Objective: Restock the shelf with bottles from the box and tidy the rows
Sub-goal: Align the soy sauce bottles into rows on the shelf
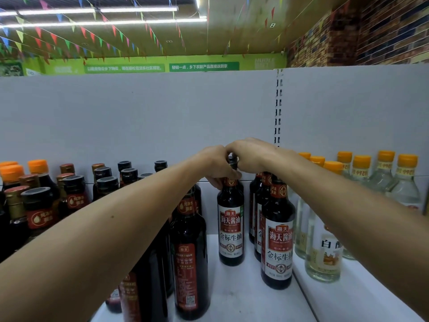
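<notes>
Head camera: both arms stretch out over the shelf (234,296) and meet on one soy bottle (231,231). The left hand (214,167) wraps its fingers round the neck just under the cap, and the right hand (251,156) curls over the cap from above, so both are grasping the same bottle. A two-handed hold at the top makes sense here, I'd say: the neck is the part that clears the neighbours, and from there the body can be turned or slid without knocking anything. The bottle is upright, label square to the front, and appears to stand on the shelf in a gap of its own. A row (277,242) of the same soy bottles stands just to its right, and taller dark bottles (190,254) stand just to its left. It sits further back than the front of that row, so my read is that it's being lined up as a new file beside its twins. Clear bottles (323,254) with orange caps fill the next bay to the right. The box isn't in view.
</notes>
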`<action>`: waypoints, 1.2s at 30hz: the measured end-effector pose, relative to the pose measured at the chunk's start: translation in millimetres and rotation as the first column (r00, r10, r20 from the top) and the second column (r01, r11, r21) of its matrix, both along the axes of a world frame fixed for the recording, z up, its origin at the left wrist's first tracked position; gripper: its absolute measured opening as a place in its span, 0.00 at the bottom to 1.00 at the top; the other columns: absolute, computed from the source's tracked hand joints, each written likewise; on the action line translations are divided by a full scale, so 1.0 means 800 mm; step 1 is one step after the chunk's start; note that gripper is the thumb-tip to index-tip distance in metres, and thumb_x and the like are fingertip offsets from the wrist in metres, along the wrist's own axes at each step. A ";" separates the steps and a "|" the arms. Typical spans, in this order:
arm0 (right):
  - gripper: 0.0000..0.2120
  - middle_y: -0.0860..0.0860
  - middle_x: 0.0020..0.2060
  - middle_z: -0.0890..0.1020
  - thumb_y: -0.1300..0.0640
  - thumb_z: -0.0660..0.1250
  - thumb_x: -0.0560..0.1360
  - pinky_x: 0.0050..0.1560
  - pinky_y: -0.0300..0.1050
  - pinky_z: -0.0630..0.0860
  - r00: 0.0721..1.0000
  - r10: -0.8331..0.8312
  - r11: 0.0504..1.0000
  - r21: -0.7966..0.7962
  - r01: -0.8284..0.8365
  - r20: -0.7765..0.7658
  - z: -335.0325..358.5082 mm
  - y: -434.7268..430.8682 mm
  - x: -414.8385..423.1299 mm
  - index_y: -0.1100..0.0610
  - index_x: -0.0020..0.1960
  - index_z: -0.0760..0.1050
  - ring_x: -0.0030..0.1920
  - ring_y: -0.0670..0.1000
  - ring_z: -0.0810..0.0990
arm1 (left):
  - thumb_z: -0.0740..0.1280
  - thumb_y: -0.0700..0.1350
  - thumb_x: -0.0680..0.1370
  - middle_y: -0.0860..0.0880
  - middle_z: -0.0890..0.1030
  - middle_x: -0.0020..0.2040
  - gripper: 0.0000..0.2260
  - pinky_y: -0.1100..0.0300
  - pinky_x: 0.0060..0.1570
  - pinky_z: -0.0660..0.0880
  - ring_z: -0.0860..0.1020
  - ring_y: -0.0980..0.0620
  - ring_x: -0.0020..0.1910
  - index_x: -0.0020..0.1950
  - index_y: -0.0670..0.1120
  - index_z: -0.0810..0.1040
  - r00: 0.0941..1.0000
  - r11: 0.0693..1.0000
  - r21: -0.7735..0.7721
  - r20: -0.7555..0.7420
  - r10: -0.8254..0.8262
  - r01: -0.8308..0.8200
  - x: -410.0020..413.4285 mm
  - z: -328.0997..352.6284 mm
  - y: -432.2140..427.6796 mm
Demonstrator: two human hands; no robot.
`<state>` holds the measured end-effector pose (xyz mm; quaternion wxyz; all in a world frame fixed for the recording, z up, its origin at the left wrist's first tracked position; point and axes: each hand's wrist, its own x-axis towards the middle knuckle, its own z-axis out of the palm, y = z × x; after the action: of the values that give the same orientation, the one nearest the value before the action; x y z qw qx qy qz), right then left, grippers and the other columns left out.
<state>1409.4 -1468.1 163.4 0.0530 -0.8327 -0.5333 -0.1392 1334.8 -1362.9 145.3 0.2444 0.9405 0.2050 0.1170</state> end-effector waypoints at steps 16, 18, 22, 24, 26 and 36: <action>0.17 0.54 0.60 0.81 0.53 0.68 0.78 0.58 0.53 0.79 0.998 -0.039 0.999 0.037 0.038 0.044 -0.009 -0.029 -0.019 0.52 0.67 0.76 0.60 0.57 0.79 | 0.73 0.55 0.77 0.46 0.86 0.43 0.17 0.54 0.44 0.84 0.86 0.48 0.41 0.55 0.42 0.82 0.995 0.965 0.261 -0.094 0.038 -0.012 -0.025 0.014 -0.012; 0.17 0.53 0.60 0.81 0.53 0.67 0.78 0.58 0.54 0.78 0.998 -0.030 0.999 0.045 0.027 0.058 -0.010 -0.033 -0.023 0.51 0.67 0.76 0.60 0.57 0.79 | 0.72 0.55 0.77 0.46 0.86 0.44 0.18 0.54 0.45 0.84 0.86 0.48 0.42 0.58 0.42 0.82 0.994 0.966 0.259 -0.103 0.037 -0.009 -0.031 0.015 -0.015; 0.17 0.52 0.61 0.81 0.53 0.65 0.79 0.58 0.54 0.78 0.998 -0.010 0.998 0.059 0.006 0.069 -0.011 -0.041 -0.031 0.50 0.68 0.75 0.60 0.57 0.79 | 0.71 0.54 0.79 0.45 0.85 0.47 0.21 0.58 0.39 0.82 0.85 0.49 0.40 0.65 0.41 0.79 0.995 0.966 0.258 -0.088 0.042 -0.018 -0.049 0.018 -0.021; 0.18 0.51 0.63 0.80 0.53 0.64 0.80 0.59 0.53 0.77 0.997 0.001 0.998 0.070 -0.007 0.081 -0.010 -0.045 -0.035 0.50 0.70 0.74 0.63 0.56 0.78 | 0.70 0.54 0.80 0.46 0.85 0.48 0.23 0.60 0.36 0.79 0.85 0.49 0.40 0.69 0.41 0.76 0.997 0.966 0.256 -0.056 0.043 -0.027 -0.060 0.020 -0.022; 0.19 0.50 0.66 0.79 0.53 0.63 0.81 0.61 0.51 0.75 0.996 0.014 0.996 0.083 -0.021 0.087 -0.010 -0.049 -0.040 0.50 0.72 0.73 0.65 0.55 0.76 | 0.70 0.55 0.80 0.47 0.86 0.47 0.25 0.58 0.42 0.80 0.86 0.50 0.41 0.72 0.43 0.73 0.999 0.969 0.245 -0.031 0.040 -0.031 -0.071 0.021 -0.021; 0.17 0.49 0.60 0.82 0.54 0.61 0.82 0.58 0.50 0.76 0.990 0.137 0.972 0.193 -0.137 0.011 -0.031 -0.070 -0.072 0.50 0.69 0.74 0.63 0.53 0.78 | 0.67 0.59 0.80 0.52 0.85 0.53 0.15 0.54 0.57 0.78 0.82 0.51 0.52 0.62 0.54 0.82 0.994 0.953 0.297 0.100 0.036 -0.065 -0.129 0.011 -0.035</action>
<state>1352.0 -1524.5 138.9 0.1437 -0.7850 -0.5734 -0.1851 1231.9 -1390.7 154.0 0.1054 0.9546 0.1973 0.1968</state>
